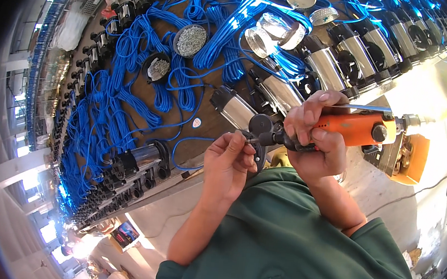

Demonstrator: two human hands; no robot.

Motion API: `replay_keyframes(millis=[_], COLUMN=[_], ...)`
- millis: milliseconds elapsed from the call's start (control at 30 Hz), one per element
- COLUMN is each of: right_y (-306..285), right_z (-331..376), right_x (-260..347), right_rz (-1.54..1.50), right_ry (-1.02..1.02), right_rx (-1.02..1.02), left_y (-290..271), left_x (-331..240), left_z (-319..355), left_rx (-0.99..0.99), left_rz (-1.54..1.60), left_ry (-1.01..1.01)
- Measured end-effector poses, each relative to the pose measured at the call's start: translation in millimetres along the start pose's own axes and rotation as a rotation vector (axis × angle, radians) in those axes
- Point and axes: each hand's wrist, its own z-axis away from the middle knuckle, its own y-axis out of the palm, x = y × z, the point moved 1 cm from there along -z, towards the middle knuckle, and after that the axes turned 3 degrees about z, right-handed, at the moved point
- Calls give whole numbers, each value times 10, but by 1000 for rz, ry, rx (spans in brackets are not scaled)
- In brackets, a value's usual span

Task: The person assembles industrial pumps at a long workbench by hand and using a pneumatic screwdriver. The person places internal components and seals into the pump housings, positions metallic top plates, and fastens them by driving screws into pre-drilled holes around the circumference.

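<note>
My right hand (pixel 316 135) is wrapped around the rear of an orange power drill (pixel 358 129). The drill lies sideways, its metal chuck pointing right. My left hand (pixel 227 159) has thumb and fingers pinched together; what is between them is too small to name. Just beyond both hands lies a silver pump-like cylinder (pixel 237 110) with black ends, on the brown bench top (pixel 179 146). A round black part (pixel 261 124) shows between my hands, close to my left fingertips. My right fingers hide part of the drill and whatever lies behind it.
Coils of blue cable (pixel 134 108) cover much of the bench. Two dark bowls, a larger (pixel 192 41) and a smaller (pixel 158 68), hold small pale pieces. More silver cylinders (pixel 327 63) line the right edge. An open cardboard box (pixel 415 159) stands at lower right.
</note>
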Motion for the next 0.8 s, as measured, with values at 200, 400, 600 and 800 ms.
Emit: replay_keyframes(millis=[200,400,600,800], right_y=[-91,-359,-336,-159], right_z=[-30,-4,64,23], right_x=[18,-198,-357,-464], right_rz=[0,212,343,616], right_ry=[3,58,222,254], right_rx=[42,42,30,207], left_y=[-42,152,136,-1], left_x=[-73,-312,-447,-484], left_z=[-146,-168,-206,-91], left_rx=[33,177,330,270], left_rz=[-264,-891,-1184,-1076], left_ry=[3,-135,-374,-263])
